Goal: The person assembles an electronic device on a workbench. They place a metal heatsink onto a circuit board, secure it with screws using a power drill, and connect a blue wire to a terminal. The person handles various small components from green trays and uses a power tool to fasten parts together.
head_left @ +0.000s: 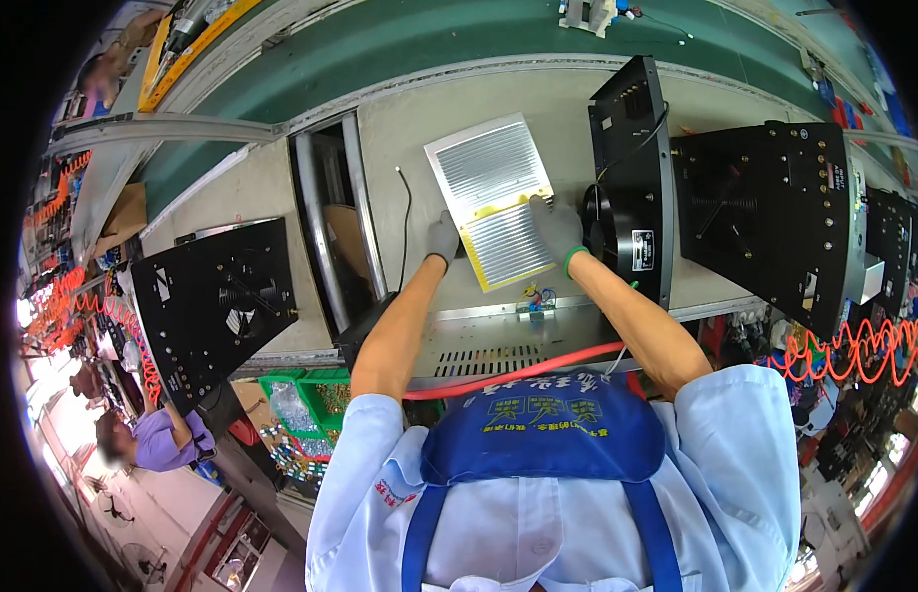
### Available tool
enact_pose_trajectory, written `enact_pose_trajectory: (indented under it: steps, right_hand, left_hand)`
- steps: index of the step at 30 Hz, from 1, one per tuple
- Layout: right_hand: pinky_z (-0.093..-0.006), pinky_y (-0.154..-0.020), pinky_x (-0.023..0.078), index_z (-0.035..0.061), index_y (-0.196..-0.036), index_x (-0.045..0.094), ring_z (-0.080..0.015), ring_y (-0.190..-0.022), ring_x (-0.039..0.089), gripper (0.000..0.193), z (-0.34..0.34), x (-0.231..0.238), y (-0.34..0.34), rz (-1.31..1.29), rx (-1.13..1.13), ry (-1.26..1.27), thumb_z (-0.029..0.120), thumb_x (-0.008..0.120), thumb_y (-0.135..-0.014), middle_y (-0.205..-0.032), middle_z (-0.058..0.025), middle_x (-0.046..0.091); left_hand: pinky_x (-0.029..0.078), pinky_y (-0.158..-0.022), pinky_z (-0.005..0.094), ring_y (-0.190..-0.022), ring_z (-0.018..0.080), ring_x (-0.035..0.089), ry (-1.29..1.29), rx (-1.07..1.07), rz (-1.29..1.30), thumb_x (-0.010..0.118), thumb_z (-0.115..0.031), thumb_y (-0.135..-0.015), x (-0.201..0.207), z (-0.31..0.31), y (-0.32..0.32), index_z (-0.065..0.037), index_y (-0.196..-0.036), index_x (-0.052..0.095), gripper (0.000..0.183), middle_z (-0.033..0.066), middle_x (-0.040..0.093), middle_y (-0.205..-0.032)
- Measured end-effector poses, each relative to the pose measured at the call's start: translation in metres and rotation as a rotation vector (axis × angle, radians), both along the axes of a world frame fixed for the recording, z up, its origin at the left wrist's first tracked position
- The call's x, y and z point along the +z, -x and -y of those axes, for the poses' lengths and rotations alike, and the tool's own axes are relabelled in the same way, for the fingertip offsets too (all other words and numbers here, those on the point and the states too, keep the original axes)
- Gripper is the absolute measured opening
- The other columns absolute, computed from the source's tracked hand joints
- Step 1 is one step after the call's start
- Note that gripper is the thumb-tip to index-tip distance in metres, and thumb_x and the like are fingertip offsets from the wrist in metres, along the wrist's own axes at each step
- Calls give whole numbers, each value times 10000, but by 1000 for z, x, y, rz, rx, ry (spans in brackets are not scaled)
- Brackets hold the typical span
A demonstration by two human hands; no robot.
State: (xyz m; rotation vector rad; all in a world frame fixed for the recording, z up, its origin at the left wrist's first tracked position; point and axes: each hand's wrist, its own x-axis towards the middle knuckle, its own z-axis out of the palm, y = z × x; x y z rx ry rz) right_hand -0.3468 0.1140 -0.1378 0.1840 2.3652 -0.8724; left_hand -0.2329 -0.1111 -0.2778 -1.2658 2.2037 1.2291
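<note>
Only one view here, the head camera looking down, so here goes: both gloved hands are on a ribbed silver metal plate (491, 198) that lies flat on the grey workbench (400, 128), pretty much dead centre in front of the person. The left hand (442, 238) rests on the plate's left edge near its lower half, fingers curled over the rim and gripping it. The right hand (556, 227) presses on the right edge, fingers spread on top of the ribs, so more holding it down than clenching. A yellow strip (500, 209) runs across the middle of the plate between the two hands. Just right of the plate, close to the right hand, a black box (631, 168) stands on edge with a round fan opening at its side, and a bigger black panel (770, 212) sits further right. A thin black wire (407, 212) lies on the bench left of the plate. Over on the far left is another black panel with a fan (217, 301). A red hose (518, 373) runs along the bench's front edge, and a green bin (306, 400) of small parts sits below the bench.
</note>
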Motion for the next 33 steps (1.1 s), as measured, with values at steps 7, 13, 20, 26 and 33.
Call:
enact_pose_trajectory:
  steps: [7, 13, 20, 26, 33]
  right_hand:
    - [-461, -943, 505, -88, -1160, 671, -458, -1068, 667, 627, -8, -18, 4, 45, -12, 155, 476, 555, -913, -1103, -328, 689]
    - [-413, -945, 496, -90, -1195, 663, -374, -1095, 678, 678, -8, -17, 3, 145, -5, 180, 531, 576, -936, -1147, -280, 701]
    - [-388, -976, 484, -118, -1280, 604, -323, -1142, 654, 759, -16, 32, -6, 324, -82, 163, 562, 582, -945, -1225, -254, 667]
    - [-369, -972, 479, -108, -1312, 588, -289, -1121, 655, 725, -32, 29, -25, 375, -139, 190, 522, 588, -953, -1224, -228, 671]
    - [-351, -953, 470, -110, -1297, 591, -249, -1078, 642, 694, -46, 13, -46, 387, -141, 144, 494, 586, -955, -1177, -201, 677]
  left_hand:
    - [598, -719, 385, -791, 274, 720, -320, 69, 46, 484, -560, -1013, 115, 24, 22, 51, -1080, 683, 646, 169, 703, -902]
    - [612, -754, 368, -881, 284, 723, -478, 177, -65, 521, -624, -974, 109, -27, 8, 84, -1189, 646, 750, 202, 693, -1096]
    - [551, -857, 407, -972, 363, 716, -333, 9, 37, 482, -675, -956, 127, -53, 6, 125, -1128, 674, 840, 281, 709, -1042]
    - [497, -947, 447, -1054, 441, 673, -279, -118, 93, 450, -698, -946, 114, -66, -6, 153, -1109, 674, 895, 334, 696, -1034]
    - [504, -909, 457, -990, 437, 678, -305, -136, 116, 470, -690, -942, 129, -75, -8, 160, -1030, 688, 882, 335, 691, -973]
